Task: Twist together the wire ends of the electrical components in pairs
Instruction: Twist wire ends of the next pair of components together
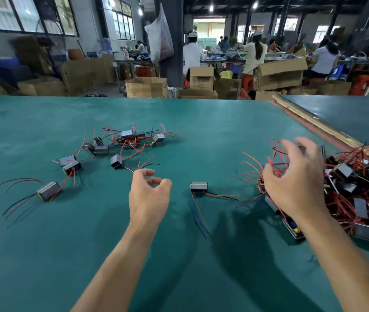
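Hovering over the pile of wired components [359,194] at three o'clock, the right hand [296,183] is held with fingers wide. The left hand [149,194] is loosely curled; whether the red wire [129,169] is pinched cannot be told.

Left hand [148,197] hovers loosely curled; right hand [296,183] is outstretched, fingers spread.
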A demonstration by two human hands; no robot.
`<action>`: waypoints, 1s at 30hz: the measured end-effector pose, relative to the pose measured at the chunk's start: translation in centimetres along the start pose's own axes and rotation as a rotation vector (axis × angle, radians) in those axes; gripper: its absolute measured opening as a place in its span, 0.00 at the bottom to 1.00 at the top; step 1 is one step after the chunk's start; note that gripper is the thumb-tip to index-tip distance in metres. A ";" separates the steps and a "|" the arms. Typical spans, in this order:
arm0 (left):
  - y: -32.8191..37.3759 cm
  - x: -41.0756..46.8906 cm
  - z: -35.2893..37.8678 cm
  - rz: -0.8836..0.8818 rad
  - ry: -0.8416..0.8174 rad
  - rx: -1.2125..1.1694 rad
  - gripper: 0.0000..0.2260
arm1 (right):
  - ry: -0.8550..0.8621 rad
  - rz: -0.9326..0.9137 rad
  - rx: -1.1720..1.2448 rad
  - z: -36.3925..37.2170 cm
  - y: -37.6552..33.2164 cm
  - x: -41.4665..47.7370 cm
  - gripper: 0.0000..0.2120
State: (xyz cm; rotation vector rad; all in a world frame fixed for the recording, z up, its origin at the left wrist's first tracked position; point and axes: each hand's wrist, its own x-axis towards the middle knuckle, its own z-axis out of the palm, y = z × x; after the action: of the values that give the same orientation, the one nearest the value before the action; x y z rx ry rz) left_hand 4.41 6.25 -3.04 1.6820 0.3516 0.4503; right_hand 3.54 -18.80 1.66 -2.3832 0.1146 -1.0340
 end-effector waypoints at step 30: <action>-0.5 0.3 -0.7 0.008 -0.220 0.487 0.04 | -0.765 -0.159 -0.068 4.2 -1.1 -4.6 0.07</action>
State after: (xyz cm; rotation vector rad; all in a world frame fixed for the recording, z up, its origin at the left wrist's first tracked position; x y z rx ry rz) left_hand 4.38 7.11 -3.37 2.1841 0.3067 0.1869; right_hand 3.14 -14.72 -3.16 -2.7085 -0.3245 -0.1229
